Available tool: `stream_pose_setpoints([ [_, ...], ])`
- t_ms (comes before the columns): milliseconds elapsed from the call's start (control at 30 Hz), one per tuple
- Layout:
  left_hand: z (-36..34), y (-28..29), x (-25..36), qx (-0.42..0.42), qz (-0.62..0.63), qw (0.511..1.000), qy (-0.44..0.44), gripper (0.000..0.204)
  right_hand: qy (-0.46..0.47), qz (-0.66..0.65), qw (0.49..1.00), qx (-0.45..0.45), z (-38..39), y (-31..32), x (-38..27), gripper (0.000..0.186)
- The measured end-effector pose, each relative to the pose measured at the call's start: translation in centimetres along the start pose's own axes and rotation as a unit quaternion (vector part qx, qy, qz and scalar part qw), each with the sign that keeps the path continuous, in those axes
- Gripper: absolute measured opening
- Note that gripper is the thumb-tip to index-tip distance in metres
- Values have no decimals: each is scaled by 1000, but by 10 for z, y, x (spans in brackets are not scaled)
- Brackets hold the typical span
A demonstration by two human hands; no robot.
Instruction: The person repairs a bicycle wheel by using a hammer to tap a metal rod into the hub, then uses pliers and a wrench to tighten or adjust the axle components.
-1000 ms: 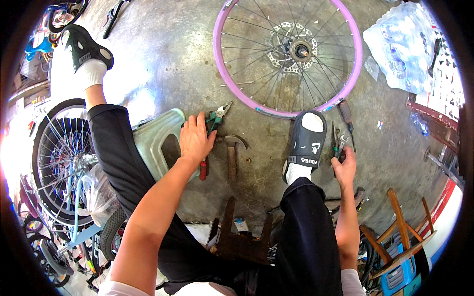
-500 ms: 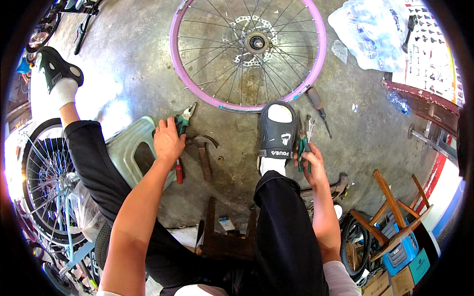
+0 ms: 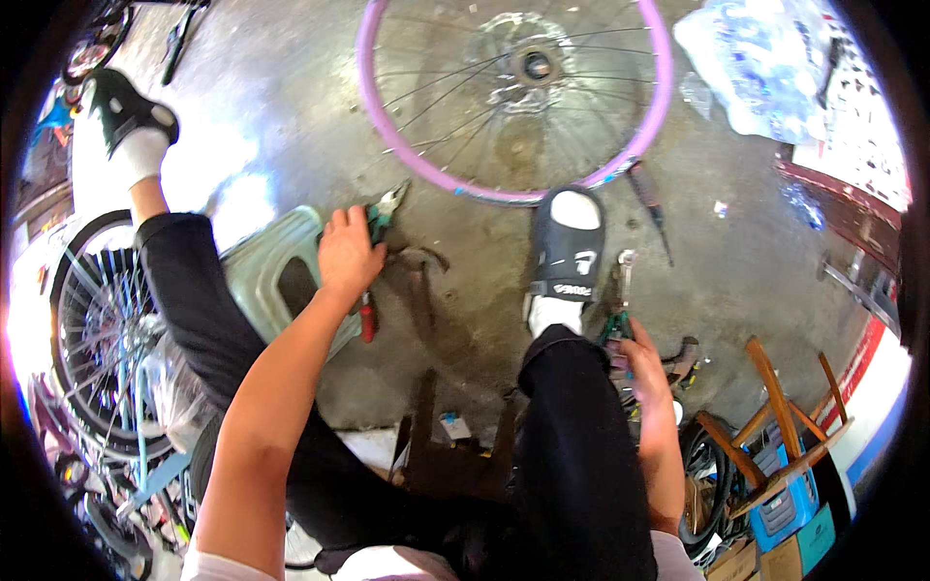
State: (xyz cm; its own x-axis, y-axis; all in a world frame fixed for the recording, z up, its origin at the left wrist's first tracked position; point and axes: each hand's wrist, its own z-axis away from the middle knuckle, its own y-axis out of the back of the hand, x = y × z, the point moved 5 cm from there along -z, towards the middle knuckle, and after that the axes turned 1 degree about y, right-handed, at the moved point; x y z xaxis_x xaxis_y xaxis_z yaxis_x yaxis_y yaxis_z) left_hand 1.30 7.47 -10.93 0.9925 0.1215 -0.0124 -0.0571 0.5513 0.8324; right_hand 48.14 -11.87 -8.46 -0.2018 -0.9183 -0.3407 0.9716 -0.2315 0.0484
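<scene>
My left hand is closed over green-handled pliers, whose metal jaws point away from me. It is beside a pale green plastic stool. Below that hand, a tool's red handle shows; the rest is covered. My right hand curls around another green-handled tool, apparently pliers, just right of my black clog. A wrench sticks out ahead of these handles; whether the fingers grip it too is unclear. A hammer lies right of my left hand.
A purple-rimmed bicycle wheel lies flat ahead. A screwdriver is near its rim, and a second hammer by my right hand. At right are a wooden stool and plastic bags; at left, an upright wheel.
My right hand has drawn back toward me, bringing the green-handled tool and the wrench nearer. My left hand stays on its pliers. The whole view has shifted slightly.
</scene>
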Motion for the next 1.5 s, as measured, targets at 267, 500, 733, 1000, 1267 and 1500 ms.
stream_pose_setpoints([
  [267, -2, 4, 0, -2, 3, 1000, -17, 64, 208, 449, 867, 54, -7, 19, 13, 74],
  [500, -3, -6, -17, 102, 142, 984, -7, 44, 291, 565, 760, 138, -9, 41, 33, 79],
  [733, 51, 4, -27, 241, 239, 938, 70, 28, 265, 453, 845, 97, -16, 48, 44, 74],
  [1000, 68, -10, -1, 230, 146, 959, 78, 52, 132, 32, 991, 21, 2, 24, 36, 68],
  [1267, 37, -18, -17, 83, 42, 995, 37, 66, 104, -117, 988, -15, -4, 0, 49, 68],
  [1500, 17, -4, -16, -26, -45, 998, -36, 48, 111, -95, 989, 1, -10, -15, 44, 66],
])
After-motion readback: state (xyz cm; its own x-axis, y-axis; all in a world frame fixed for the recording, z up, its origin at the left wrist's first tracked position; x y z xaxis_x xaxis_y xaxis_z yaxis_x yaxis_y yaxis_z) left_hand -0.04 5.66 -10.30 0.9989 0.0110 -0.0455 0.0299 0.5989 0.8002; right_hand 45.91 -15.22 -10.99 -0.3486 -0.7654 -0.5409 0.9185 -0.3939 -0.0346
